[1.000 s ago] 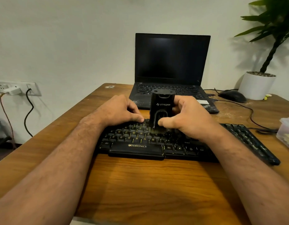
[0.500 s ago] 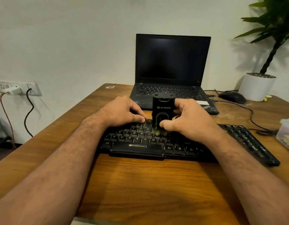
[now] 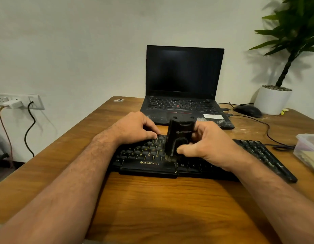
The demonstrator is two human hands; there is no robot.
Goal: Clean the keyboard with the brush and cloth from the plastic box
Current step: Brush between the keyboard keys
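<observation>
Wood-grained and wide, the desk (image 3: 152, 208) stands against a pale wall and carries everything, largest first: an open laptop (image 3: 184, 81) at the back, then the black keyboard (image 3: 149, 166) lying across the middle. At the right edge sits the plastic box (image 3: 307, 147), well apart from the work. The right hand (image 3: 210, 148) is curled round the black brush (image 3: 179, 140), upright with its bristles down on the keys near the space bar. The left hand (image 3: 135, 128) rests with bent fingers on the upper key rows, apparently steadying the board. Risks, as I judge them: pressing hard could pop a keycap; flicked dust may land on the laptop behind; the cloth wipe could get forgotten.
</observation>
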